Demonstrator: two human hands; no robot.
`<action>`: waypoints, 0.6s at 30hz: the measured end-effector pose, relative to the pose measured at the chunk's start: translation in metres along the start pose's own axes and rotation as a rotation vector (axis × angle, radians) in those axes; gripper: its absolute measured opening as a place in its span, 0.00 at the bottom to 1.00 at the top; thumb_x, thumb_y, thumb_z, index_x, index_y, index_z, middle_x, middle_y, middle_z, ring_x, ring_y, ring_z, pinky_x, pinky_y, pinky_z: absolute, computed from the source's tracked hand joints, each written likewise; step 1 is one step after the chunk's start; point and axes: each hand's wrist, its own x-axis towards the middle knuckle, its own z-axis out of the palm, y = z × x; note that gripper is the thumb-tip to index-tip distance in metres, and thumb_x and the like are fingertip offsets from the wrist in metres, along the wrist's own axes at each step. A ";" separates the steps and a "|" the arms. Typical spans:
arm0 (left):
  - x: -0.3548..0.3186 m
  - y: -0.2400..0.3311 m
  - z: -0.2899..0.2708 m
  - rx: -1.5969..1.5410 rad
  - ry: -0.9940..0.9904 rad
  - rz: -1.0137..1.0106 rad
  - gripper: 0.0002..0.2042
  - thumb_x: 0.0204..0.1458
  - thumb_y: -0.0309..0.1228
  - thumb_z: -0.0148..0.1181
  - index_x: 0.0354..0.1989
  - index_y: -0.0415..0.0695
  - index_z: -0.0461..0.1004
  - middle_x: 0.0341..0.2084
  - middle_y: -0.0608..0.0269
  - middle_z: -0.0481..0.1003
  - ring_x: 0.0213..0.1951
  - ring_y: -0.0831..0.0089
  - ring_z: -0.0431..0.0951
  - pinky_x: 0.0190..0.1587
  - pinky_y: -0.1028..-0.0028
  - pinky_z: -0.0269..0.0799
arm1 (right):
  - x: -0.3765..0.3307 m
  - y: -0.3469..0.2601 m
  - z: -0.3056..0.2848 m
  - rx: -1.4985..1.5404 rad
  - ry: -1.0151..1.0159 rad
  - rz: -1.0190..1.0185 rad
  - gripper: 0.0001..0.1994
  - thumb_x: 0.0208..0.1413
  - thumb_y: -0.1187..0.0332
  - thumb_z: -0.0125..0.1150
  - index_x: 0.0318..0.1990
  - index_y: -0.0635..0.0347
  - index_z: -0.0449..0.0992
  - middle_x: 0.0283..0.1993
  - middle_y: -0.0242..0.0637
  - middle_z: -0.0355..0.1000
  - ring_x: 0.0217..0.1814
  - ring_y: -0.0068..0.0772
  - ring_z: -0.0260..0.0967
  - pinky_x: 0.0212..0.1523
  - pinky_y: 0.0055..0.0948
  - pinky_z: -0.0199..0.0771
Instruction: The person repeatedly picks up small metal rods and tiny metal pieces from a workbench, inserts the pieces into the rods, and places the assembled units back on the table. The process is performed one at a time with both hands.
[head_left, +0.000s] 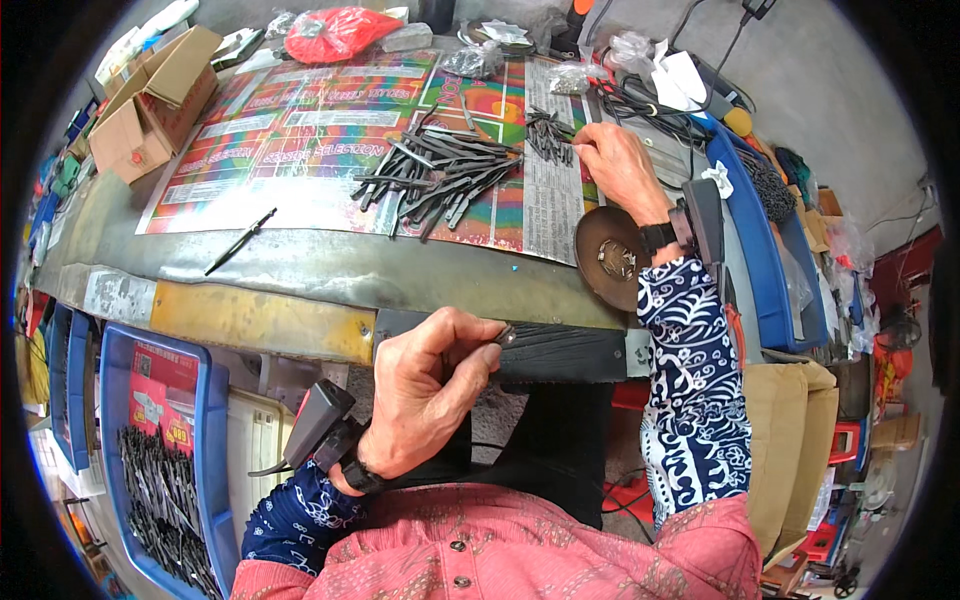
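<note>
My left hand (428,385) is closed in a pinch above the table's front edge. A small dark piece with a shiny metal end (507,336) sticks out between its thumb and forefinger. Farther off to the right, my right hand (622,172) reaches to a small pile of short dark strips (548,134), its fingers pressed together at the pile's right side. What those fingertips hold, if anything, is hidden. Left of that pile lies a larger heap of long thin black strips (440,175). A brown round bowl (592,235) with small metal bits (617,259) stands below my right wrist.
Colourful printed sheets (215,190) cover much of the metal table (330,270), where a single dark pen-like piece (240,241) lies. A cardboard box (165,105) stands far left, a red plastic bag (338,35) at the back. Blue trays (208,440) flank me, one holding black strips (165,500).
</note>
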 end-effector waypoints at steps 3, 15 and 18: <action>0.001 0.002 -0.001 0.039 -0.007 0.008 0.07 0.56 0.17 0.55 0.41 0.35 0.73 0.24 0.68 0.74 0.20 0.90 0.65 0.21 0.87 0.59 | 0.008 0.005 0.011 0.018 -0.039 0.069 0.10 0.48 0.67 0.60 0.32 0.65 0.79 0.33 0.52 0.75 0.39 0.55 0.73 0.40 0.47 0.71; 0.000 0.001 -0.002 0.056 0.020 -0.045 0.06 0.50 0.17 0.60 0.37 0.35 0.75 0.21 0.65 0.75 0.24 0.87 0.71 0.28 0.83 0.69 | -0.005 0.002 0.012 0.002 -0.063 -0.082 0.07 0.41 0.77 0.54 0.30 0.68 0.73 0.27 0.48 0.73 0.33 0.49 0.71 0.35 0.40 0.69; 0.000 -0.001 -0.002 0.030 -0.013 -0.004 0.07 0.54 0.17 0.56 0.41 0.35 0.74 0.23 0.68 0.74 0.21 0.89 0.67 0.24 0.86 0.62 | -0.011 -0.001 0.005 -0.009 -0.108 -0.049 0.06 0.42 0.76 0.55 0.29 0.67 0.72 0.27 0.48 0.72 0.32 0.48 0.71 0.35 0.41 0.69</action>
